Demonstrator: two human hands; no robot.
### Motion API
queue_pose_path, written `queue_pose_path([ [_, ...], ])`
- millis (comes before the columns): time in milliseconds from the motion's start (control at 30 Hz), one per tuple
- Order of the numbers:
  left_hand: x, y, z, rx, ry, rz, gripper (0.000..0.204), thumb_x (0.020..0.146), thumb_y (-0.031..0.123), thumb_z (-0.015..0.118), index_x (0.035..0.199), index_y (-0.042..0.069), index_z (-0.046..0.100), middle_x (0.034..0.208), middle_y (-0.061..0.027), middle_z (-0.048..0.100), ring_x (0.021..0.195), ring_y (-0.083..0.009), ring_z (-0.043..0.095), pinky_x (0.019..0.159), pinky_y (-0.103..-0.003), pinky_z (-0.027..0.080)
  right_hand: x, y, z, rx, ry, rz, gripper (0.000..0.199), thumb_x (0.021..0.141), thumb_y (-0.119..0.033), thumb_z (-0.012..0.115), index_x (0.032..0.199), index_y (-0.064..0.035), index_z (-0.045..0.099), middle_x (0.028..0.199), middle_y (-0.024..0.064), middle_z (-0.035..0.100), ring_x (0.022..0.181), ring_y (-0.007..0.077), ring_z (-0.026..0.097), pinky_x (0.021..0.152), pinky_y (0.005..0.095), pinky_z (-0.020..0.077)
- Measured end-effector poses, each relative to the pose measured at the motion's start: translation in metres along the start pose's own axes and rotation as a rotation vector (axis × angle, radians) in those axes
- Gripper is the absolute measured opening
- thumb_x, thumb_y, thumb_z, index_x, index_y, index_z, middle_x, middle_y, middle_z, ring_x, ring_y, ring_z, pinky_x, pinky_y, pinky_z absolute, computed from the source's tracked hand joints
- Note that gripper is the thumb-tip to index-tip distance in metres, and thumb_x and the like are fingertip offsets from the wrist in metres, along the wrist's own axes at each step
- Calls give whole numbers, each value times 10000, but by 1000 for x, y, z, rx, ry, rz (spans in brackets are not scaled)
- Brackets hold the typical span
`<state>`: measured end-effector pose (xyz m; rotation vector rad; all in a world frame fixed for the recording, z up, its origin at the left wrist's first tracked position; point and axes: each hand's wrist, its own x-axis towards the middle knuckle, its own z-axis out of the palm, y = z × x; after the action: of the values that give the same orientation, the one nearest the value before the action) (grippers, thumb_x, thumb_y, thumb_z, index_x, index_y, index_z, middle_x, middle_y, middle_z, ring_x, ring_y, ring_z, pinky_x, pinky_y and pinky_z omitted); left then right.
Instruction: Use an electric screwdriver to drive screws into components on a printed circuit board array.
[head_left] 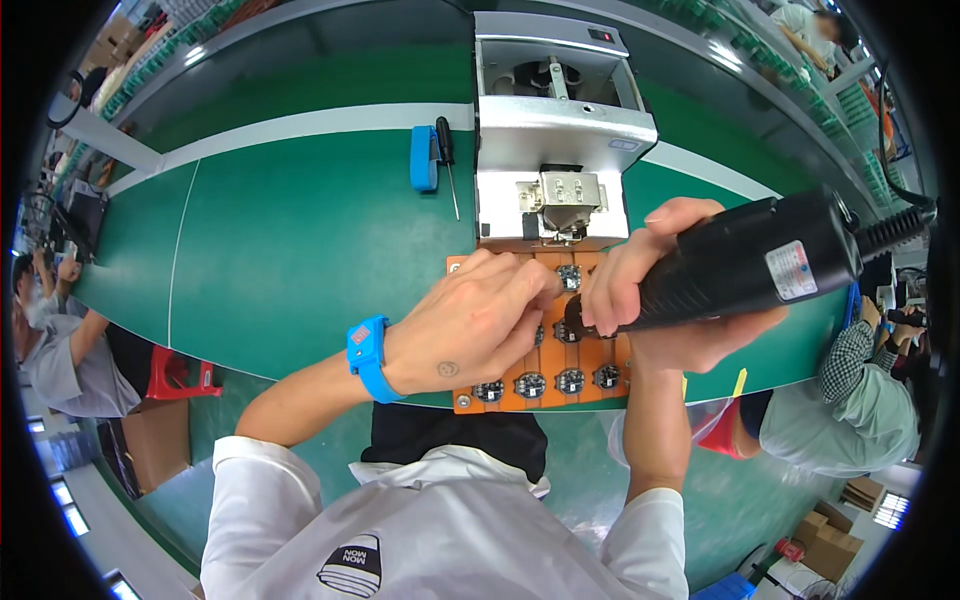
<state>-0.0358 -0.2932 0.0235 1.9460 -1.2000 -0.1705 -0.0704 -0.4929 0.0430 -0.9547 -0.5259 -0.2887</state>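
Note:
My right hand (670, 290) is wrapped round a black corded electric screwdriver (750, 262). Its front end points down at the orange fixture (469, 376), close to the fingers of my left hand (475, 312). The left fingers are bent and pinched together over the fixture; what they hold, if anything, is hidden. Several small round circuit boards (530, 384) sit in rows in the fixture, some of them covered by my hands. On my left wrist is a blue strap (367, 347). Directly beyond the fixture stands a silver box-shaped machine (555, 130) with a metal outlet block (570, 205) at its front.
Left of the machine, a black-handled screwdriver (446, 150) lies beside a blue band (424, 160) on the green table (290, 240). The screwdriver's cord (890, 232) runs off to the right. People sit at both sides, near a red stool (180, 373) on the left.

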Motion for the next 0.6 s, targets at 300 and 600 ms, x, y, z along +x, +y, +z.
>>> queue_pose_path([
  [300,2,0,13,55,-86,34,417,827,-13,652,1221,52,530,980,-52,685,977,-272,593,891,-403,426,6,-19,-3,-32,65,-117,936,939,-819,265,1296,33,415,605,89,521,424,199,500,396,358,488],
  [600,-1,-3,12,-9,-71,15,381,843,-21,638,1202,40,528,939,-65,661,953,-282,588,873,-411,448,4,-20,-3,-69,74,-143,927,946,-813,262,1315,24,414,604,74,516,429,184,506,401,350,493],
])
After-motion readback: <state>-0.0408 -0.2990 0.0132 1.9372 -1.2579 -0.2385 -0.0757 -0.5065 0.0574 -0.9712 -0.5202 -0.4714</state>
